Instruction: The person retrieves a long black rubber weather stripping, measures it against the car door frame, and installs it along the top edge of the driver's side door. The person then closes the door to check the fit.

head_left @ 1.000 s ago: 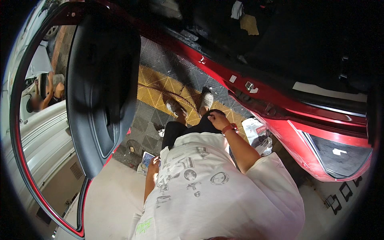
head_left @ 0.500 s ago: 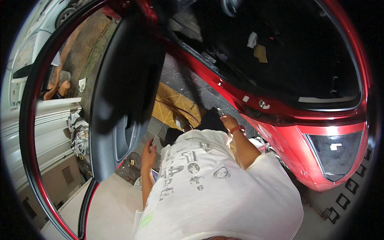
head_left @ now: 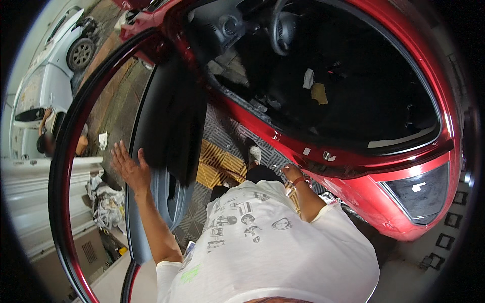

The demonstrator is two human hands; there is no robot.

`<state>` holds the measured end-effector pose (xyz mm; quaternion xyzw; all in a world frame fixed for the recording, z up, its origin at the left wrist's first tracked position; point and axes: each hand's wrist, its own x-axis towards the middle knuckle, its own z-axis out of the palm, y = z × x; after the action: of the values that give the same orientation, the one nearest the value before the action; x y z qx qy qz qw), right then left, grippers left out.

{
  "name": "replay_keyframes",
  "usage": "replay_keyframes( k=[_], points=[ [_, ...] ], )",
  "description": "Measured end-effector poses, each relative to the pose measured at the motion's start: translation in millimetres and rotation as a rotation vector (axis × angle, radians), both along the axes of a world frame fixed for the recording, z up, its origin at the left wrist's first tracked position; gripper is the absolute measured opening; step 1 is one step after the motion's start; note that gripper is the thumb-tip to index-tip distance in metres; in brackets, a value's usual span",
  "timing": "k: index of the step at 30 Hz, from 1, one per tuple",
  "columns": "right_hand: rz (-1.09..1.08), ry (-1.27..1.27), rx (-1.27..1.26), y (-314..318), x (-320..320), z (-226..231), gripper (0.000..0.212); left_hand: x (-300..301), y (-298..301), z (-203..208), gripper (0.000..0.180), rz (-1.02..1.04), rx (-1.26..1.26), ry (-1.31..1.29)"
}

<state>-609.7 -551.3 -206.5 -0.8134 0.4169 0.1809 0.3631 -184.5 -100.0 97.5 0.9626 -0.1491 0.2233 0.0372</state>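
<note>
My left hand [head_left: 129, 167] is raised with its fingers spread, at the upper edge of the dark inner panel of an open red car door [head_left: 172, 131]; it holds nothing, and whether it touches the panel is unclear. My right hand [head_left: 292, 172], with a red band at the wrist, hangs by my hip next to the red sill of the car [head_left: 283, 144] and grips nothing that I can see. Through the door opening the dark cabin shows a steering wheel [head_left: 283, 28] and a yellow cloth [head_left: 319, 92].
Grey and yellow grid floor tiles [head_left: 217, 164] lie under my feet. A crumpled pile of paper and plastic [head_left: 107, 202] sits left of the door. Another person [head_left: 48, 141] crouches by a white car [head_left: 55, 65] at far left.
My left hand rose from beside my hip up to the top edge of the door panel. My view tilted up, bringing the car's cabin and steering wheel into sight.
</note>
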Motion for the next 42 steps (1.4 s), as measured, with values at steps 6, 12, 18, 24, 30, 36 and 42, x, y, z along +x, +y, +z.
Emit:
replay_keyframes(
  k=[6, 12, 18, 24, 30, 36, 42],
  points=[
    [-0.073, -0.125, -0.068, -29, 39, 22, 0.046, 26, -21, -24, 0.082, 0.349, 0.271, 0.285],
    [-0.064, -0.019, 0.052, -45, 65, 4, 0.046, 36, -6, -37, 0.089, 0.292, 0.31, 0.214],
    [-0.007, 0.029, 0.102, -51, 102, -9, 0.045, 38, 12, -51, 0.096, 0.285, 0.359, 0.164],
    [-0.141, -0.112, 0.119, -39, 110, 10, 0.046, 45, 12, -55, 0.094, 0.309, 0.411, 0.181],
    [-0.337, -0.206, 0.085, 31, 57, 25, 0.043, 45, 23, -61, 0.102, 0.198, 0.317, 0.032],
    [-0.555, 0.02, 0.222, 192, -109, 15, 0.046, 45, -4, -49, 0.099, 0.051, 0.332, 0.025],
    [-0.302, 0.406, 0.026, 375, -314, -40, 0.035, 35, 20, -58, 0.099, 0.093, 0.447, 0.137]
  ],
)
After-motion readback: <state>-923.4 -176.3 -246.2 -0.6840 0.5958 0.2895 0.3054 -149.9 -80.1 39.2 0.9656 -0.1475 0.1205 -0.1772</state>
